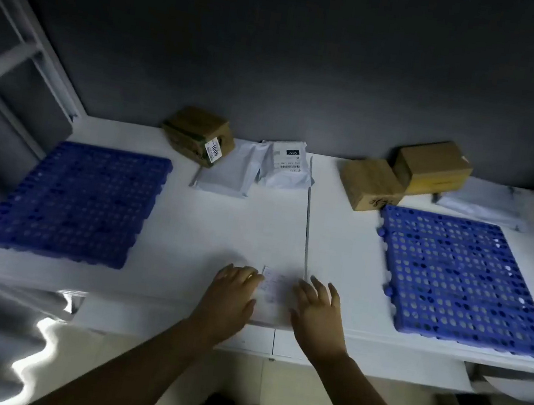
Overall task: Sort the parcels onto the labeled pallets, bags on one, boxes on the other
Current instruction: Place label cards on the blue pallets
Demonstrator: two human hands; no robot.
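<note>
Nothing is sorted yet: no parcel is seen on the left pallet (72, 200) or the right pallet (462, 279). Three boxes (432, 171) and three bags (285, 167) are left along the back of the surface (255, 228). The left hand (233, 294) and right hand (316, 310) are laid flat near the front edge, fingers spread, nothing held.

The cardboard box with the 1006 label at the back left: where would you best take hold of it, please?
I would take the cardboard box across its top, fingers on the far long side and thumb on the near one, coming from above and in front. The wall stands close behind it, and a white bag lies right by its labelled end, so those sides are crowded.
</note>
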